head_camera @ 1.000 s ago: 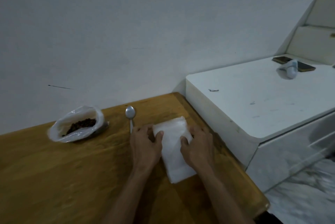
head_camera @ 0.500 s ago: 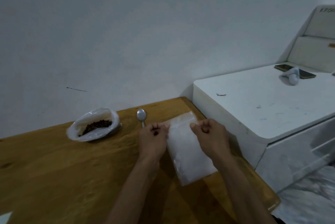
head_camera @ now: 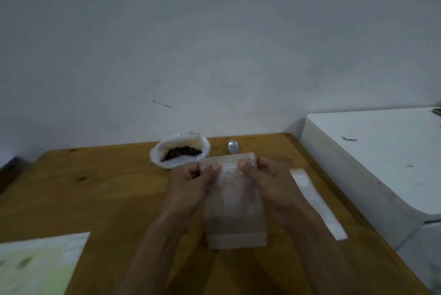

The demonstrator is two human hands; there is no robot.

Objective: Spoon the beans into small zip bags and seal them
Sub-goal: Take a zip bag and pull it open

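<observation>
Head view: left hand (head_camera: 191, 182) and right hand (head_camera: 267, 180), fingers pinched on the zip bag (head_camera: 235, 208) mouth, long axis toward the beans (head_camera: 182, 152) beyond; spoon (head_camera: 233, 146) nearer right.

The spoon (head_camera: 233, 146) shows only its bowl; the handle is hidden behind the held zip bag (head_camera: 235, 201). That bag is blurred, so whether its mouth is parted cannot be told. Fingertips of both hands (head_camera: 191, 183) sit behind the bag's top edge. The pale green sheet (head_camera: 38, 263) is cut off by the left and bottom edges. The white unit (head_camera: 381, 156) runs off the right edge.
</observation>
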